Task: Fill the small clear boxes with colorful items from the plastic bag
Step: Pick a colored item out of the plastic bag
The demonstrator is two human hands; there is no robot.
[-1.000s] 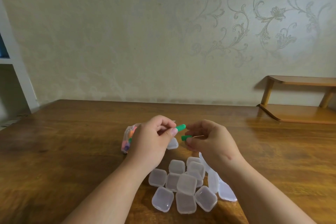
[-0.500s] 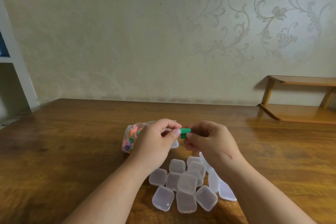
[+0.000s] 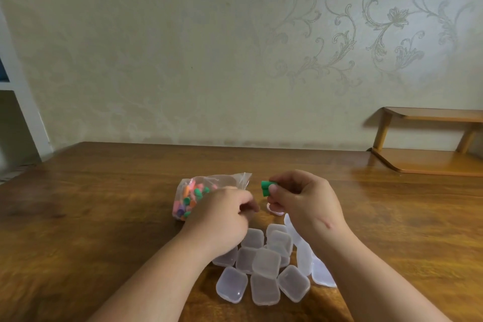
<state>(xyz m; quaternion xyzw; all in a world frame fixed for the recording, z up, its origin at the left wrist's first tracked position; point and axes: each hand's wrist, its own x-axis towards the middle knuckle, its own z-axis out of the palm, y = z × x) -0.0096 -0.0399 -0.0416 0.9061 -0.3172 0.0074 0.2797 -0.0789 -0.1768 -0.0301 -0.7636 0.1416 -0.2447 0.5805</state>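
Note:
My right hand pinches two small green pieces between thumb and fingers, held above the table. My left hand hovers lower, just right of the clear plastic bag of colorful pieces, with its fingers curled and nothing visible in them. A pile of several small clear boxes lies on the wooden table under my wrists. One more clear box peeks out beneath my right hand, mostly hidden.
A low wooden shelf stands at the table's back right against the patterned wall. A white shelving unit is at the far left edge.
The green piece passed from my left hand to my right, which now holds both. My left hand dropped down and left toward the bag.

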